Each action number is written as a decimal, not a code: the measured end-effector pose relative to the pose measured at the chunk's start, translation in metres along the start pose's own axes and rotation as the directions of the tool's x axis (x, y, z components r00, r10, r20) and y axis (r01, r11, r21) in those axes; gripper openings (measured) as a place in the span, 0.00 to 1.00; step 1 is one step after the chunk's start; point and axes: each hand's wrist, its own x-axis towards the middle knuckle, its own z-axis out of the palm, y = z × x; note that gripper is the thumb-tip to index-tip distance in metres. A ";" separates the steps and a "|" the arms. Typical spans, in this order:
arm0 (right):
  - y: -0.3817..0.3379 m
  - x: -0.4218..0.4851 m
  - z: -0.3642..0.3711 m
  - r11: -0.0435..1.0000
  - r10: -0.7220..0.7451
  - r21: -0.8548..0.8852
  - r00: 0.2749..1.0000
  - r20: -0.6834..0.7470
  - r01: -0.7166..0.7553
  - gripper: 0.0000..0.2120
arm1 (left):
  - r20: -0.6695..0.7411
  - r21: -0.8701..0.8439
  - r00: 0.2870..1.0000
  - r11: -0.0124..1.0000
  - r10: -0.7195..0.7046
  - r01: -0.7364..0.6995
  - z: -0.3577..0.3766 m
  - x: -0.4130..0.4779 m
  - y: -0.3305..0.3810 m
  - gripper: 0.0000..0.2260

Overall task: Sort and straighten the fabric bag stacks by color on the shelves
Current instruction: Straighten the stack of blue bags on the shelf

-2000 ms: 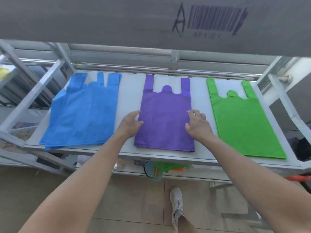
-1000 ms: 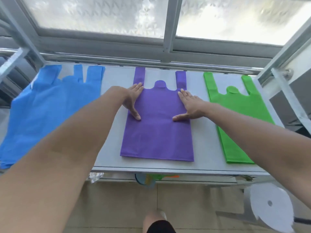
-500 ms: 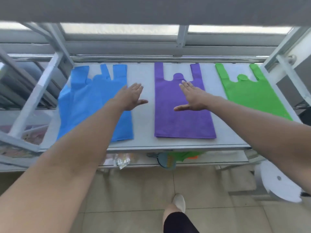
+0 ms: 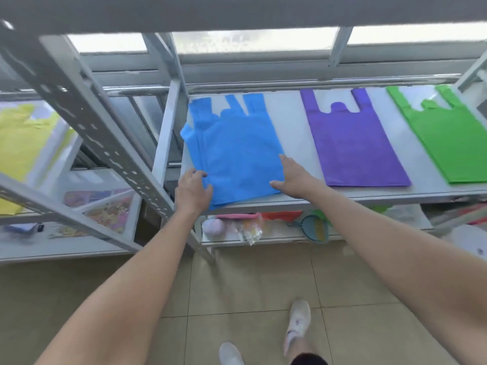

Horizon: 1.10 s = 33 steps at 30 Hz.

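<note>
— What are the hands on?

— Both are at the blue bag stack point(image 4: 237, 154). The right hand point(image 4: 292, 177) lies flat against the stack's right edge. Its fingers are straight and point toward the window, and its thumb is spread onto the fabric near the front corner. It holds nothing.

— And the left?

— The left hand point(image 4: 193, 192) is at the near left corner. Its fingers are bent at the edge and its thumb rests on the blue cloth. I cannot tell whether it pinches the layers or only touches them.

— How does that stack lie?

— It is on the white shelf point(image 4: 292, 133), at the left end, just beside the grey metal upright point(image 4: 163, 143). It is untidy: the layers are offset along the left side and the handles fan out at the back.

— The other colours?

— The purple bag stack point(image 4: 350, 146) lies to the right of the blue one, apart from it, flat, with its handles lined up. The green bag stack point(image 4: 448, 143) is farther right, near the shelf's end (its far corner runs out of view).

— Anything round about?

— Yellow bags point(image 4: 21, 143) lie on the neighbouring rack to the left. The lower shelf holds small items, among them a round teal brush point(image 4: 315, 229). Below, on the tiled floor, is a white shoe point(image 4: 299, 320).
</note>
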 end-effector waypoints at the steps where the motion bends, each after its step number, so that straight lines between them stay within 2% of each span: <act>1: -0.005 0.002 0.005 0.998 0.062 0.014 0.998 -0.018 -0.062 0.43 | 0.008 -0.028 0.998 0.998 -0.057 0.058 0.002 0.001 -0.002 0.22; 4: -0.014 0.012 0.018 0.977 0.213 -0.011 0.972 -0.094 -0.215 0.37 | -0.019 -0.092 0.990 0.987 -0.138 0.135 0.012 0.005 -0.003 0.33; 9: -0.018 0.032 0.024 0.918 0.375 -0.071 0.912 -0.167 -0.390 0.49 | -0.065 -0.264 0.961 0.934 -0.267 0.242 0.024 0.012 0.016 0.39; 11: -0.015 0.036 0.023 0.909 0.383 -0.097 0.905 -0.186 -0.405 0.51 | -0.046 -0.318 0.941 0.898 -0.334 0.303 0.026 0.018 0.021 0.41; 14: -0.011 0.039 0.023 0.939 0.292 -0.119 0.931 -0.221 -0.323 0.45 | 0.019 -0.456 0.911 0.807 -0.412 0.374 0.034 0.025 0.026 0.33; 16: -0.011 0.038 0.026 0.959 0.249 -0.078 0.943 -0.220 -0.271 0.39 | 0.014 -0.439 0.924 0.828 -0.382 0.349 0.037 0.025 0.034 0.30; 18: -0.011 0.039 0.029 0.975 0.222 0.018 0.953 -0.206 -0.224 0.34 | 0.012 -0.413 0.942 0.856 -0.336 0.311 0.038 0.028 0.038 0.29; 22: -0.004 0.030 0.025 0.954 0.154 0.286 0.968 -0.198 -0.093 0.26 | 0.120 -0.526 0.947 0.789 -0.299 0.316 0.032 0.035 0.036 0.26; 24: 0.006 0.015 0.024 0.935 0.118 0.352 0.968 -0.222 -0.033 0.28 | 0.197 -0.553 0.948 0.771 -0.248 0.317 0.030 0.029 0.035 0.28; 28: 0.029 -0.020 0.033 0.956 0.052 0.291 0.957 -0.286 0.035 0.44 | 0.231 -0.540 0.961 0.802 -0.150 0.254 0.036 0.016 0.046 0.28; 30: 0.038 -0.029 0.035 0.961 0.045 0.273 0.953 -0.300 0.041 0.48 | 0.235 -0.542 0.959 0.798 -0.157 0.263 0.039 0.016 0.052 0.29; 33: 0.049 -0.032 0.031 0.964 0.065 0.264 0.955 -0.291 0.015 0.47 | 0.200 -0.523 0.949 0.793 -0.242 0.312 0.039 0.013 0.053 0.34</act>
